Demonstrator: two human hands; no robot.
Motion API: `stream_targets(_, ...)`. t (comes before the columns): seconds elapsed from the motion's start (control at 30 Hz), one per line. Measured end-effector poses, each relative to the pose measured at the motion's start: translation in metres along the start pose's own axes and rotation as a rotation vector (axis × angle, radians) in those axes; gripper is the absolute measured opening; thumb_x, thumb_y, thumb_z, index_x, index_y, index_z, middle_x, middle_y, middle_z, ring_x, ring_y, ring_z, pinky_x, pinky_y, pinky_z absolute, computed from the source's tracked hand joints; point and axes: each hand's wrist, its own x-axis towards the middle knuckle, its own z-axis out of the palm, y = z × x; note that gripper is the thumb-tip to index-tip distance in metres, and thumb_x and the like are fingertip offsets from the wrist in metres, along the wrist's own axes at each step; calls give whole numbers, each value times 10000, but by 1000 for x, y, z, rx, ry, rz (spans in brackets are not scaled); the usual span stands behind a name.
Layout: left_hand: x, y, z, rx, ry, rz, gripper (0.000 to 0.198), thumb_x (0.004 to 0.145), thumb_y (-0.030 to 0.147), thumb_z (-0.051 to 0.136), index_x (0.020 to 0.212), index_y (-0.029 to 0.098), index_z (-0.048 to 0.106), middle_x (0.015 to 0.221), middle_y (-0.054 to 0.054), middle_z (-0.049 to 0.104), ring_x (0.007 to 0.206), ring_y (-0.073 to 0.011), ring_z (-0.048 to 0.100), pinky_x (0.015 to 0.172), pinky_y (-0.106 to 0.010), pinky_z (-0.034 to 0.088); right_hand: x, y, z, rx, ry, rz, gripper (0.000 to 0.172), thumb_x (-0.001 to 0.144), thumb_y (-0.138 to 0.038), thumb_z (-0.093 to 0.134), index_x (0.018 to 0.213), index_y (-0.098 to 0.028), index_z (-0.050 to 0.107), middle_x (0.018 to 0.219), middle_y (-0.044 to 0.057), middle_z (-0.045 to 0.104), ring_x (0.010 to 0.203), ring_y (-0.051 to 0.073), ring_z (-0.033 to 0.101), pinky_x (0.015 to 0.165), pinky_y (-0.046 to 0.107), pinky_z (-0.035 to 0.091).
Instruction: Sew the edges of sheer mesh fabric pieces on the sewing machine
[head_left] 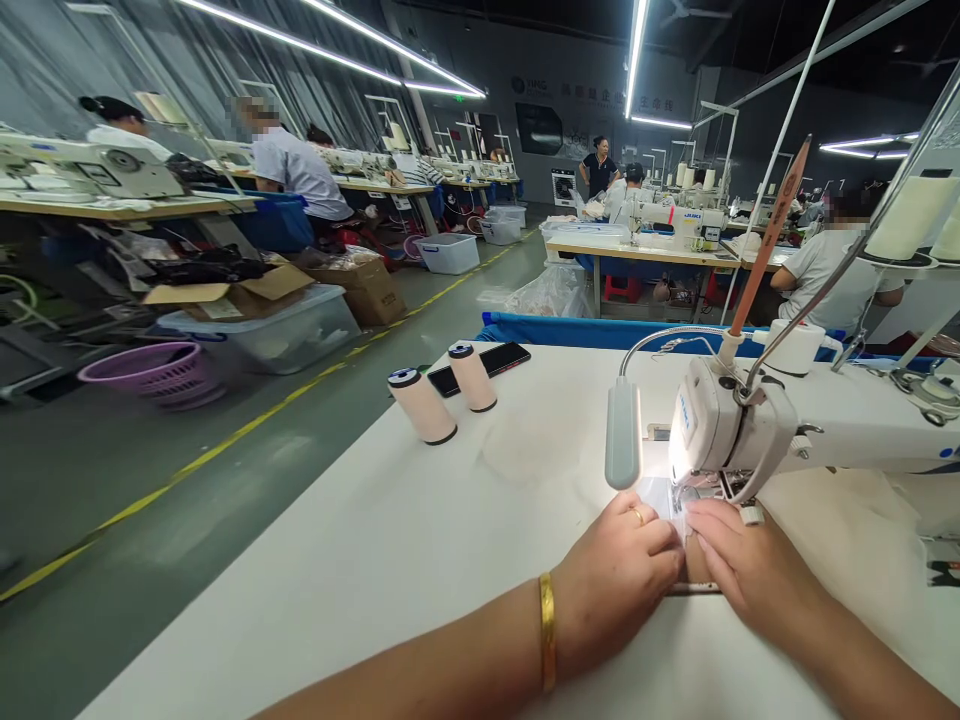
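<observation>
"In the head view, where's the white cloth point(655, 494)?"
"At the needle end of the sewing machine point(694, 410), touched by the left hand point(628, 555)"
"And its fingers?"
"Curled; whether they pinch, I can't tell. The right hand point(754, 560) lays its fingers close together near the presser foot point(678, 498)"
"Anything else on the table point(337, 560)?"
"Two thread spools point(422, 406) by a phone point(511, 358), left of the lamp point(624, 436)"

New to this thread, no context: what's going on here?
A person's left hand and right hand are on thin white fabric at the needle end of a sewing machine; whether either pinches it is unclear. Two thread spools stand to the left on the white table, beside a phone. Other people are in the background.
</observation>
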Motion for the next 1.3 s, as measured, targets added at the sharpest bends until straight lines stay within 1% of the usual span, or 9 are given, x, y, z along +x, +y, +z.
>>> stream_targets(0.17,0,-3,1,12,23,10,204,957,68,519,962,195,680,860,-33,689,772,-190,599,804,-386,428,-1,1,1,-1,13,-14,417,1008,-69,382,1265,-244,660,1272,123,714,1078,296,684,815,432,598)
stream_targets(0.27,-1,-4,0,14,19,18,210,964,69,516,983,189,687,873,-41,695,778,-196,594,800,-387,428,-2,1,0,24,-18,-67,415,969,-18,413,1194,-251,672,1274,99,709,1111,294,661,858,429,584)
stream_targets(0.43,-1,-3,-2,-13,-5,21,215,971,64,516,1000,187,690,892,-37,710,786,-194,596,810,-382,425,-1,0,-3,82,-23,-115,332,954,-2,472,1053,-256,662,1021,63,705,945,258,652,844,400,561)
stream_targets(0.6,-2,-3,-1,-19,-6,9,222,968,64,508,991,198,683,908,-38,717,790,-192,602,808,-385,420,1,-4,-8,164,-49,-83,294,976,-21,424,962,-251,608,886,40,644,844,245,607,758,372,527)
stream_targets(0.77,-4,-3,0,-24,-3,10,215,966,59,509,976,195,676,921,-39,720,810,-194,612,827,-393,419,2,-8,-9,208,-66,-16,318,996,-50,387,1122,-245,605,986,70,652,855,250,601,707,366,504)
stream_targets(0.9,-5,-4,0,-29,-11,3,212,969,63,517,1007,200,675,943,-41,725,830,-192,625,837,-386,425,1,-7,-7,248,-82,-18,347,1008,-48,363,1159,-245,605,1025,74,653,825,233,596,685,357,492)
stream_targets(1.07,-5,-5,1,-20,10,18,211,959,61,528,1012,198,679,914,-29,717,804,-187,618,816,-378,414,-3,-6,-6,249,-96,-8,364,1029,-64,356,1230,-247,597,1091,82,666,842,233,610,701,372,500)
stream_targets(1.17,-5,-5,2,-18,21,15,216,962,63,523,1012,195,688,902,-23,717,785,-183,601,815,-379,410,-3,-6,-6,237,-91,0,360,1028,-67,348,1206,-241,608,1118,88,675,845,235,623,702,376,505)
stream_targets(1.3,-4,-8,3,-20,-3,-3,214,960,76,531,1020,198,697,918,-36,723,813,-191,612,826,-379,426,0,-6,-6,230,-85,8,308,1027,-82,358,1019,-234,625,1139,90,688,872,235,652,729,374,524)
